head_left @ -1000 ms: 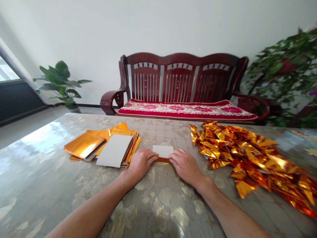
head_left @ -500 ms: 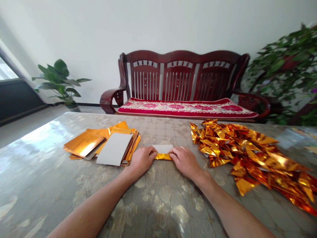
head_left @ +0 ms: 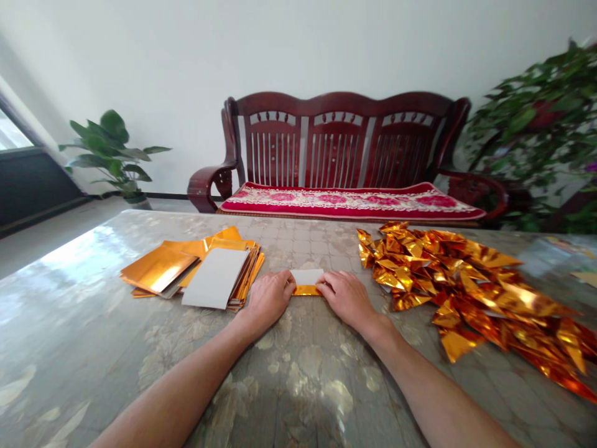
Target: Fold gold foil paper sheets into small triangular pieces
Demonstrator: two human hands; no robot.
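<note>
A small sheet of gold foil paper [head_left: 306, 281], white on its back, lies on the table [head_left: 298, 367] between my hands, its near edge folded up so a gold strip shows. My left hand [head_left: 269, 297] pinches the sheet's left end with curled fingers. My right hand [head_left: 344, 297] pinches the right end the same way. A stack of flat gold sheets [head_left: 196, 274], one turned white side up, sits just left of my left hand. A heap of folded gold foil pieces [head_left: 461, 286] spreads to the right of my right hand.
Beyond the glossy patterned table stands a dark red wooden bench [head_left: 340, 155] with a red cushion. A potted plant [head_left: 114, 155] is at the far left by the wall, and a leafy plant [head_left: 541, 130] at the far right.
The fold at the sheet's near edge has grown: more gold strip shows and less white back. Both hands have shifted slightly away from me with it.
</note>
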